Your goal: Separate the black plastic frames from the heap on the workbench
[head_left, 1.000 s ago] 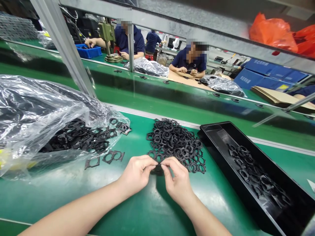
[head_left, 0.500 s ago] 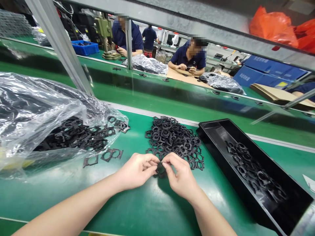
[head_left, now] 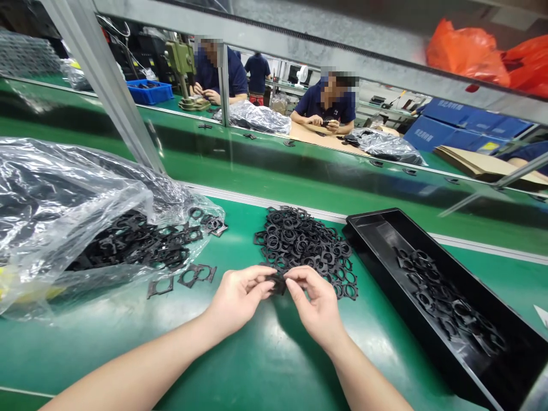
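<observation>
Between my fingertips is a small black plastic ring part [head_left: 279,283], its outline partly covered by my fingers. My left hand [head_left: 243,297] pinches it from the left, and my right hand [head_left: 314,299] grips its right edge between thumb and fingers. Just beyond my hands lies a heap of black ring parts [head_left: 303,240] on the green table [head_left: 240,365]. More black frame-like parts [head_left: 141,242] spill from a clear plastic bag [head_left: 64,200] on the left, with a few loose flat frames [head_left: 197,275] beside it.
On the right stands a long black bin [head_left: 377,279] with several black parts inside. A green conveyor belt [head_left: 257,171] carrying spaced-out parts runs behind the table. Co-workers [head_left: 325,105] sit across it. A metal post [head_left: 111,85] rises at the left.
The ring part has been tilted between my fingers and now shows more edge-on. Both hands stay close together in nearly the same place; the whole view has shifted slightly.
</observation>
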A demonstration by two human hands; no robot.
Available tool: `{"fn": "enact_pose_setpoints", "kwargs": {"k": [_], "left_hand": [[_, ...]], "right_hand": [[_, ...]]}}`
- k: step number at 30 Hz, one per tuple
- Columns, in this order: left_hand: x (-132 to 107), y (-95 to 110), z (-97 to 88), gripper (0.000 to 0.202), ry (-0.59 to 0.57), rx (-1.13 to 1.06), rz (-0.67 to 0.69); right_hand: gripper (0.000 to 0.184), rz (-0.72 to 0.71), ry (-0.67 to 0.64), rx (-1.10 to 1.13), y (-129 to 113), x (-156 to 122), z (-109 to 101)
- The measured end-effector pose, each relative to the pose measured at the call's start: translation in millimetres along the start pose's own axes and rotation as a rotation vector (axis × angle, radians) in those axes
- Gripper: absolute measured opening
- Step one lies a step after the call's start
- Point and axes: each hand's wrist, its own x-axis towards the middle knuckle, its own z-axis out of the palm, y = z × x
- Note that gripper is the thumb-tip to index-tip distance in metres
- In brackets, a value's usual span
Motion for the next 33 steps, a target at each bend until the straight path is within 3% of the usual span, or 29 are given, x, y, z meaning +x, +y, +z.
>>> {"fn": "enact_pose_setpoints", "kwargs": {"k": [4,8,12,24,27,33], "left_hand": [[0.7,1.4,-0.3,0.022,0.114,-0.009,0.068],[-3.2,-4.6,0.4,0.019,0.115,0.102,0.205],[-7.8,-7.7,1.1,0.019,0.129,0.223,0.311],[-9.9,-9.2,2.6,0.018,0.16,0.227,0.318],[-10.6,-11.4,2.6,0.018,0.165,0.202,0.318],[-11.5,-17.9,3.2,0.017,0.167,0.169,0.321]], "right_hand": [[0.003,-0.071,0.056,-0.035,-2.3,-2.0,3.4],[0.008,-0.159,0.157,-0.139,-3.5,-6.4,6.9],[0.01,-0.157,0.202,-0.167,-3.4,-8.2,9.2],[0.016,-0.258,0.263,-0.277,-5.1,-10.1,11.0],[0.013,-0.213,0.268,-0.223,-2.2,-11.0,11.7],[0.009,0.038,0.158,0.118,2.1,-8.8,12.2]]}}
